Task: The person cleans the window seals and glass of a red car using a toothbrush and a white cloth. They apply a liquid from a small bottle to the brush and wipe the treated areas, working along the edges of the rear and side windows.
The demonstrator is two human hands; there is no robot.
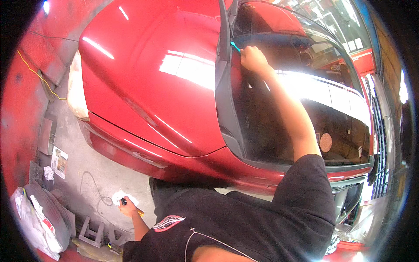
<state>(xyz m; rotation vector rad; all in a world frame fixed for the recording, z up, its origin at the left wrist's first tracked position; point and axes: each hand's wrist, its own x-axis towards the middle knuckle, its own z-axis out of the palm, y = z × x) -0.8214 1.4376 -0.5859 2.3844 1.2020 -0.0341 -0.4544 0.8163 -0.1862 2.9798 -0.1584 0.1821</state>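
My right hand (254, 60) is closed around a slim teal tool with a narrow head (235, 46), perhaps a small brush. Its tip meets the black cowl trim (223, 72) at the base of the windshield (266, 109). The red car's hood (148, 78) lies to the left of that trim. Low on the left, my left hand (128, 207) is closed on an object with a black top (124, 201) and a yellow part below it. Something white (117, 196), like a cloth, shows beside that hand. How the white piece is held is hard to make out.
A headlight (77, 87) at the hood's front corner looks covered in pale tape. On the concrete floor lie a thin cable (94, 185), a printed sheet (60, 162) and grey metal stands (92, 231). A tire (50, 214) with white plastic on it sits at the lower left.
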